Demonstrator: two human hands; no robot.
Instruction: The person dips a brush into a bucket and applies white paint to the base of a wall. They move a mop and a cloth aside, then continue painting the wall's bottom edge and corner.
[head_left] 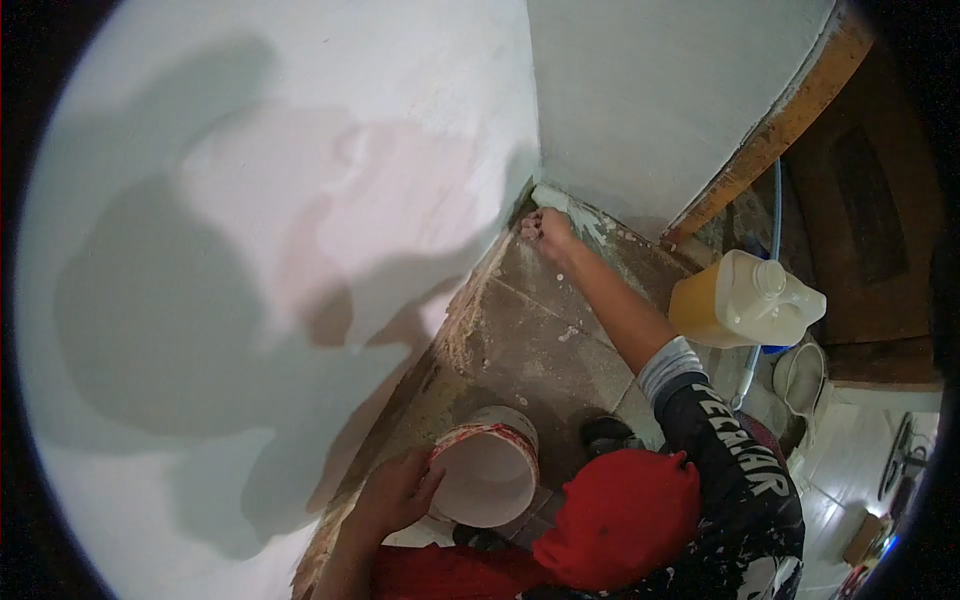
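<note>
My right hand (pixel 548 233) reaches down into the corner where two walls meet the floor. Its fingers are closed, and what they hold, if anything, is hard to make out. A pale whitish patch (pixel 568 206) lies on the floor edge just beyond it. At the bottom, my left hand (pixel 400 490) grips the near left rim of a white bucket (pixel 485 475) with red smears around its edge. The bucket is tilted toward me, and its pale inside shows.
Brown floor tiles (pixel 530 310) with white splatters border the pale wall (pixel 330 180). On the right stand a yellowish plastic jug (pixel 745 300) and a wooden door frame (pixel 780 125), with a blue hose (pixel 777 215) behind. My red-clothed knee (pixel 620 515) is beside the bucket.
</note>
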